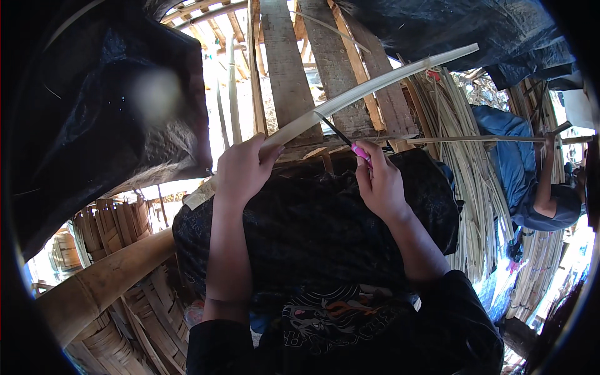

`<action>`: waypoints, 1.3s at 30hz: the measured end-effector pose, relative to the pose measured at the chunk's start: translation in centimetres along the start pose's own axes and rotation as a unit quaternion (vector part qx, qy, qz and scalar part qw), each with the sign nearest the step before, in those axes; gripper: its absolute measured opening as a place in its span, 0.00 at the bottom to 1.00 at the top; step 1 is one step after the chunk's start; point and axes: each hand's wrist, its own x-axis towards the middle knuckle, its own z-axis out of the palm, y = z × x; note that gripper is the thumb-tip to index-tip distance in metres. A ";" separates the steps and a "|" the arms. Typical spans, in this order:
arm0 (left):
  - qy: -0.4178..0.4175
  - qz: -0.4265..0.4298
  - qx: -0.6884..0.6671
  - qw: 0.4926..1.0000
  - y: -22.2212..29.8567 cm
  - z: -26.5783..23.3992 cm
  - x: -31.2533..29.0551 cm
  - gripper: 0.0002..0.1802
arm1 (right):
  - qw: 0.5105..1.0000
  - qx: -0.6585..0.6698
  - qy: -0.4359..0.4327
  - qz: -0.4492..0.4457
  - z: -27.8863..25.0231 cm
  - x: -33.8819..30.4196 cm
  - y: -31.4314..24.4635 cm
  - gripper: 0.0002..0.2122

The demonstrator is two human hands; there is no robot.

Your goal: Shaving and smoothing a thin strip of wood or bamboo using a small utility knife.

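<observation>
A long pale bamboo strip (381, 81) slants from my lap up to the far right. My left hand (242, 172) is closed around its lower part, and the strip's near end sticks out to the left of my wrist. My right hand (382, 184) grips a knife (360, 151) by its pink handle. Its thin dark blade slants up to the left, and the tip meets the strip's near edge beyond my left hand. Whether the blade has cut into the bamboo cannot be made out.
Dark cloth (312, 231) covers my lap. Wooden planks (284, 69) stand ahead. Bundled bamboo strips (462, 169) lie to the right, near another person (544, 200) holding a strip. A thick bamboo pole (106, 284) is at lower left; black sheeting (94, 125) hangs above it.
</observation>
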 end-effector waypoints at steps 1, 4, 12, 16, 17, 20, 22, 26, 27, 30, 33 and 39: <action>0.001 0.000 0.000 1.000 0.1 0.0 0.0 0.19 | 1.000 -0.009 0.014 -0.015 0.1 0.0 -0.1 0.16; -0.002 -0.006 0.013 1.000 0.3 0.0 -0.2 0.18 | 0.998 -0.047 -0.015 -0.023 0.3 -0.2 0.1 0.19; 0.028 -0.029 0.085 0.996 1.5 0.1 -0.7 0.16 | 0.995 -0.080 -0.059 0.012 0.3 -0.7 -0.3 0.23; 0.022 -0.027 0.078 0.996 1.5 0.2 -0.5 0.16 | 0.997 -0.062 -0.044 0.019 0.7 -1.2 0.4 0.20; 0.028 -0.018 0.071 0.997 1.3 0.2 -0.6 0.17 | 0.997 -0.062 -0.043 0.017 0.7 -1.1 0.3 0.20; 0.032 -0.013 0.058 0.998 1.3 0.2 -0.7 0.17 | 0.999 -0.044 -0.014 -0.011 0.5 -0.6 0.0 0.18; 0.030 -0.016 0.052 0.998 1.3 0.3 -0.7 0.17 | 0.999 -0.037 -0.005 -0.012 0.4 -0.6 -0.1 0.17; 0.040 -0.009 0.051 0.998 1.2 0.4 -0.7 0.17 | 0.999 -0.031 0.007 -0.017 0.5 -0.2 -0.2 0.17; 0.039 -0.013 0.054 0.998 1.3 0.3 -0.7 0.17 | 0.999 -0.030 0.008 -0.020 0.6 -0.1 -0.1 0.17; 0.041 -0.010 0.057 0.998 1.2 0.2 -0.8 0.18 | 0.999 -0.031 0.002 -0.025 0.8 -0.1 0.1 0.17; 0.034 -0.017 0.062 0.997 1.3 0.3 -0.7 0.18 | 0.999 -0.030 0.000 -0.024 0.7 -0.1 0.1 0.17; 0.038 -0.005 0.059 0.998 1.1 0.2 -0.7 0.19 | 1.000 -0.021 -0.001 -0.017 0.7 0.0 -0.1 0.17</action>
